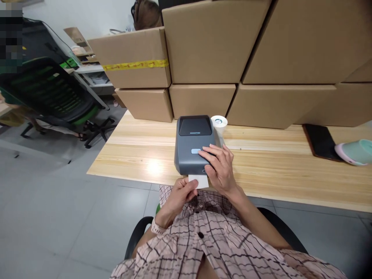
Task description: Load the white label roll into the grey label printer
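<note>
A dark grey label printer (188, 162) stands near the front edge of the wooden table. White label paper (202, 181) sticks out of its front slot. My left hand (183, 190) pinches that paper between thumb and fingers, just below the printer. My right hand (220, 166) rests on the printer's top right side with its fingers spread. One of its fingertips touches the edge of the light blue button (195, 151). Behind the printer's right side stands a roll of white labels (219, 121), partly hidden by the printer.
Cardboard boxes (203, 101) are stacked along the table's back. On the right a black phone (321, 140) lies beside a mint-green cup (356, 152) on its side. A black office chair (52, 85) is at the left. Behind the boxes, the top of a person's head (147, 14) shows.
</note>
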A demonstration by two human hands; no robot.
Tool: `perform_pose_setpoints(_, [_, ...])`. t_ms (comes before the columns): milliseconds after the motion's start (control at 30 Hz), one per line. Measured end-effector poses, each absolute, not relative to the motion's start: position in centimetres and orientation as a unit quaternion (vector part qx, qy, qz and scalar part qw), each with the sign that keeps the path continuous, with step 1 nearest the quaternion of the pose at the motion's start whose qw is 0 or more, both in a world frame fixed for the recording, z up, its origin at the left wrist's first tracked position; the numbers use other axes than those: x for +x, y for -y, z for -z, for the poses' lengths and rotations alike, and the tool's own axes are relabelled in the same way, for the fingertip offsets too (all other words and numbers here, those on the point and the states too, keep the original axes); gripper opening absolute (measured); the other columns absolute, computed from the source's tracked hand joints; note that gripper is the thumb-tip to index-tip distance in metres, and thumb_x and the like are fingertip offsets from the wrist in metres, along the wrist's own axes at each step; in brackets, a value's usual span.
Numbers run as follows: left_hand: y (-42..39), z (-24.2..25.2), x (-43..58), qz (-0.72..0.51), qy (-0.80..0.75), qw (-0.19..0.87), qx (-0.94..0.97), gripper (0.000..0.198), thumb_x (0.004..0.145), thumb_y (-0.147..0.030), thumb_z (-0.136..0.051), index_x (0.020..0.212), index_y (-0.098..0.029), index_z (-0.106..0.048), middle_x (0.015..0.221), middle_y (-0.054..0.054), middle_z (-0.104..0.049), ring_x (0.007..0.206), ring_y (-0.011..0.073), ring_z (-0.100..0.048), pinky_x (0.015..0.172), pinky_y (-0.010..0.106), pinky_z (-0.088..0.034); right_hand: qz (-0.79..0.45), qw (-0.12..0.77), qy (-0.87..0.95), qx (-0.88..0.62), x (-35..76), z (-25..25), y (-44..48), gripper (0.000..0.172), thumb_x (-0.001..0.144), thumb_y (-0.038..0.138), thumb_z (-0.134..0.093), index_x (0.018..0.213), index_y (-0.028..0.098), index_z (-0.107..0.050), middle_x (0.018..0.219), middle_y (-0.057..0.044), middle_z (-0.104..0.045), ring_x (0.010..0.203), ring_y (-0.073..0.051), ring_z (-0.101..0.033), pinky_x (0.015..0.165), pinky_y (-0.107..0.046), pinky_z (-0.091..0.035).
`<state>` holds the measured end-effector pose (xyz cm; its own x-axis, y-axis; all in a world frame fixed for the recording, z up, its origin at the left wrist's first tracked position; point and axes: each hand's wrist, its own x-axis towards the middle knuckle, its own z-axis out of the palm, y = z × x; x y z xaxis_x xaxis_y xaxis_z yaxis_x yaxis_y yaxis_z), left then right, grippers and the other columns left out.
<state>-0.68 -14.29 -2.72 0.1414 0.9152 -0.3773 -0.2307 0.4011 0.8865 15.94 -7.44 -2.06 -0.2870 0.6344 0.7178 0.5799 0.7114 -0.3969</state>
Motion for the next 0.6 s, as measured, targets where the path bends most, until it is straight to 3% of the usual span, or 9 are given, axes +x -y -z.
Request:
perform_pose_setpoints(133, [14.6,3.2,-0.7,-0.427,-0.507,0.647,0.377,0.059,0.078,-0.069,-0.073,0.055,-0.017,-0.057,0.042,-0.006,-0.039,0.041,0.0049,-0.026,0.047,0.024,-0.017,0.016,0.377,0.829,-0.413,16.2,0.0,7.6,0.047,0.11,0.05,-0.03,0.133,0.028,-0.065,0.132,-0.007,-0.069,0.125,-0.027,-0.059,0.119,-0.054,-0.024])
perform_pose_setpoints(267, [14.9,3.4,-0.9,-0.424,-0.519,0.618,0.412,0.061,0.08,-0.072,-0.069,0.057,-0.017,-0.059,0.043,-0.005,-0.042,0.042,0.0063,-0.03,0.047,0.024,-0.021,0.048,0.315,0.86,-0.398,16.4,-1.5,6.7,0.04,0.108,0.051,-0.04,0.124,0.029,-0.068,0.142,-0.004,-0.066,0.141,-0.031,-0.048,0.124,-0.057,-0.011])
perform_pose_setpoints(400, [15.4,3.6,-1.9,-0.491,-0.538,0.521,0.444,0.059,0.088,-0.068,-0.062,0.059,-0.017,-0.062,0.046,-0.003,-0.046,0.045,0.0091,-0.038,0.049,0.024,-0.028,0.008,0.314,0.868,-0.384,16.6,-0.8,6.2,0.038,0.107,0.053,-0.041,0.123,0.03,-0.066,0.15,-0.002,-0.061,0.15,-0.029,-0.042,0.127,-0.058,-0.009])
perform_pose_setpoints(500, [15.6,3.8,-3.2,-0.578,-0.553,0.411,0.437,0.051,0.096,-0.054,-0.056,0.06,-0.018,-0.063,0.048,-0.003,-0.047,0.048,0.0104,-0.042,0.053,0.025,-0.035,-0.057,0.35,0.846,-0.399,17.5,0.6,7.1,0.05,0.106,0.06,-0.036,0.143,0.031,-0.053,0.165,-0.009,-0.043,0.154,-0.03,-0.037,0.126,-0.063,-0.016])
perform_pose_setpoints(600, [15.2,3.8,-4.3,-0.629,-0.573,0.338,0.402,0.044,0.098,-0.042,-0.055,0.062,-0.018,-0.063,0.05,-0.003,-0.047,0.051,0.0107,-0.043,0.057,0.025,-0.038,-0.113,0.402,0.818,-0.394,18.7,1.4,8.3,0.069,0.103,0.067,-0.034,0.162,0.031,-0.028,0.173,-0.013,-0.024,0.158,-0.034,-0.03,0.124,-0.066,-0.024])
